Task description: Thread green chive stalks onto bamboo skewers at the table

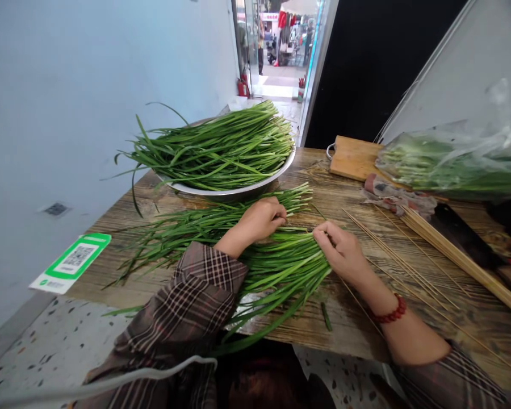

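Note:
Long green chives lie in two layers on the wooden table: a rear bunch and a nearer bunch. My left hand is over the rear bunch, its fingers curled together; what they pinch, if anything, is hidden. At the right ends of the nearer bunch, my right hand has its thumb and fingers closed on chive ends. Behind both bunches, a metal bowl holds a large heap of chives. Thin bamboo skewers lie loose to the right of my right hand.
A cutting board, a clear bag of greens, a crumpled cloth, a thick bundle of skewers and a black knife lie at the right. A green QR card is at the left edge.

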A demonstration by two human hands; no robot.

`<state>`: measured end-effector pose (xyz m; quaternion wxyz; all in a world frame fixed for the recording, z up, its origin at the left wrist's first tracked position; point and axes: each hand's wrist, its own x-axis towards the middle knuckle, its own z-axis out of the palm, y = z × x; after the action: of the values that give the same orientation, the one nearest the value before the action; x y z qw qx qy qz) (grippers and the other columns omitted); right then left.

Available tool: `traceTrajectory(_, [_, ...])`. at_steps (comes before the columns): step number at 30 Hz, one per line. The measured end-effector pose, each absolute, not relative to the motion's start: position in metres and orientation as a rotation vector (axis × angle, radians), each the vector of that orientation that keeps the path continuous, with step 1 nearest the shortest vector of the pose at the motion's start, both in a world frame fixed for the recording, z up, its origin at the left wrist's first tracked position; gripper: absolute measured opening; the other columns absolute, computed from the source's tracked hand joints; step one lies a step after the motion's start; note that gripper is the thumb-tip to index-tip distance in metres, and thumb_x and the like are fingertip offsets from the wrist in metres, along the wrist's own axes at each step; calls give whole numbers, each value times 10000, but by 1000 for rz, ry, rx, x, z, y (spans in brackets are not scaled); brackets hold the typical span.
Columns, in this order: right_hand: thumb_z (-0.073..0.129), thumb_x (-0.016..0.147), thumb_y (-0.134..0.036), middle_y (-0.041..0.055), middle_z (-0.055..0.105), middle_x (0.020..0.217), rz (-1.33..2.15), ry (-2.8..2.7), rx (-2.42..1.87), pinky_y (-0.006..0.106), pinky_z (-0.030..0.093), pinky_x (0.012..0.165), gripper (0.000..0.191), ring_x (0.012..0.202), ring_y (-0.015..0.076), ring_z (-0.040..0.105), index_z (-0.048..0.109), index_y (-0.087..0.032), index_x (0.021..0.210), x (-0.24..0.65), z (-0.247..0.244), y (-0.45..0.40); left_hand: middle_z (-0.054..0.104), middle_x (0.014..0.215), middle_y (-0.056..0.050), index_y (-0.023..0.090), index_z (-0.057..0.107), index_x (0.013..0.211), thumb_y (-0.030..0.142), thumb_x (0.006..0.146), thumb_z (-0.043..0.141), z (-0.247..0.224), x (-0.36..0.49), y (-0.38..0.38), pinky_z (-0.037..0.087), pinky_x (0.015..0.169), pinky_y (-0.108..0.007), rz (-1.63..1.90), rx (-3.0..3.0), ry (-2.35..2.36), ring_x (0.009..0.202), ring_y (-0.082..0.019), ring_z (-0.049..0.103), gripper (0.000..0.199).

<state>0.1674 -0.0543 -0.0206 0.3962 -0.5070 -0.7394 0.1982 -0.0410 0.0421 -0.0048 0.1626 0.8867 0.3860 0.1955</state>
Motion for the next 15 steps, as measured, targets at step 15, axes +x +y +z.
traceTrajectory(15, [443, 936, -340, 13, 660, 769, 543, -1755, -1345, 256, 422, 641, 240, 673, 147, 585, 624, -202, 860, 164, -23, -50, 523, 620, 22, 119, 643, 747, 242, 790, 593, -7, -23, 33, 338, 556, -204, 776, 1977, 953, 573, -86, 444, 139])
